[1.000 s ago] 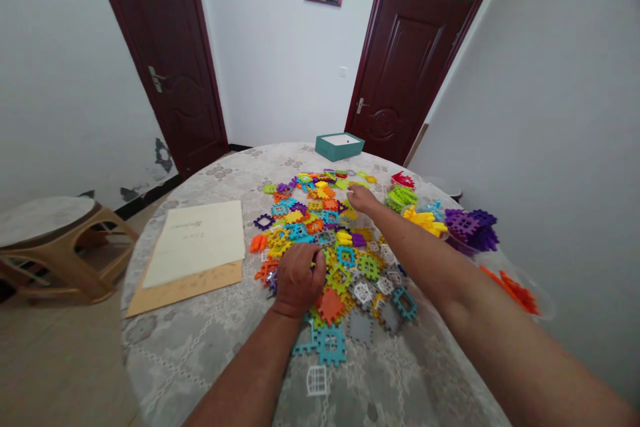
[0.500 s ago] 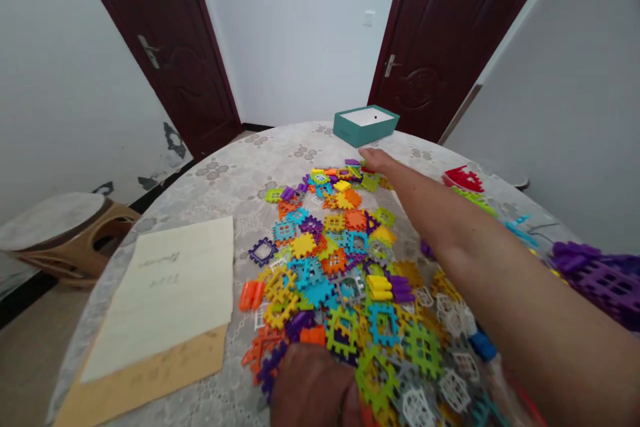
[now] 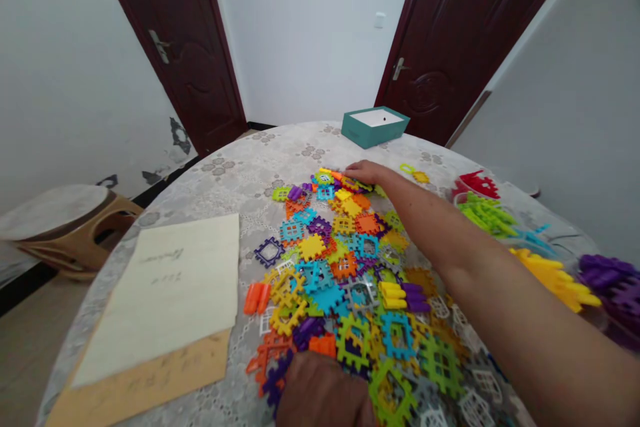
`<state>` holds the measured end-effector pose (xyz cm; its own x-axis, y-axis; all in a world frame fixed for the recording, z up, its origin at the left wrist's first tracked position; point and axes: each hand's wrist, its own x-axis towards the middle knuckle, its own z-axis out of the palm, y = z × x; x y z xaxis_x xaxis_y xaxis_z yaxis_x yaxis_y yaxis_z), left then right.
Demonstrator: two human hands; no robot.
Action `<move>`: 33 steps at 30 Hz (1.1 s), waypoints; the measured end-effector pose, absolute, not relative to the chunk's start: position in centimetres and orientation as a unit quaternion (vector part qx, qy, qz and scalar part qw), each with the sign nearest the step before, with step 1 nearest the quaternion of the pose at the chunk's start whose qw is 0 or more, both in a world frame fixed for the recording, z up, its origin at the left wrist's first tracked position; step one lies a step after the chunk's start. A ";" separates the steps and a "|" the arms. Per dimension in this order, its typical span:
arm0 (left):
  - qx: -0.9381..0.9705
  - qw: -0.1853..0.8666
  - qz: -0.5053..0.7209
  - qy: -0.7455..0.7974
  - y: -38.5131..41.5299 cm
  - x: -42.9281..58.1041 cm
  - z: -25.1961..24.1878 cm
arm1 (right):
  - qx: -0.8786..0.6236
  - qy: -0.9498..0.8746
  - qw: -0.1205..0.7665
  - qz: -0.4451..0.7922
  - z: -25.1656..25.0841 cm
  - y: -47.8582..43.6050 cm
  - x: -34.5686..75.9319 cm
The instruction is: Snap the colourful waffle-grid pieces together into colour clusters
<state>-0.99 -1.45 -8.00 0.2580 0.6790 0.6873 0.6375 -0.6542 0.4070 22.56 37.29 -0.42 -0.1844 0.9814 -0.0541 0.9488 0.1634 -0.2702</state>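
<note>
A long heap of colourful plastic building pieces (image 3: pixel 320 273) stretches up the table: square toothed plates, window frames and short tubes. My right hand (image 3: pixel 364 172) reaches across to the far end of the heap. Its fingers point left and lie loosely bent over the pieces there. At the near end, my left hand (image 3: pixel 323 390) is closed, knuckles up, against the heap. An orange piece (image 3: pixel 324 345) shows just beyond its knuckles, and a dark purple toothed piece (image 3: pixel 277 377) lies at its left. What the left fingers hold, if anything, is hidden.
Paper sheets (image 3: pixel 170 293) lie left of the heap. A teal box (image 3: pixel 373 133) stands at the table's far side. On the right are sorted red (image 3: pixel 477 183), green (image 3: pixel 487 213), yellow (image 3: pixel 553 277) and purple pieces (image 3: pixel 613 287). A stool (image 3: pixel 65 227) stands at left.
My right hand has come nearer and slightly left, onto the far end of the heap. Green and yellow pieces now show beyond the forearm. My left hand stays closed in place.
</note>
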 end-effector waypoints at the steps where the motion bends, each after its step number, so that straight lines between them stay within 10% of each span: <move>1: 0.780 0.019 0.456 0.429 -1.5 -0.6 -7.4 | -0.629 -0.764 0.057 0.129 -0.2 36.2 22.4; 33: 0.752 -0.060 0.409 0.514 -0.4 0.8 -4.6 | -0.430 -0.869 0.231 0.074 2.1 -1.0 18.4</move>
<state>0.82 -0.45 -4.63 0.1381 0.7235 0.6764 0.8216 -0.4651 0.3297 18.36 -0.96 2.09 -0.5223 0.7828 0.3382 0.7139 0.6183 -0.3287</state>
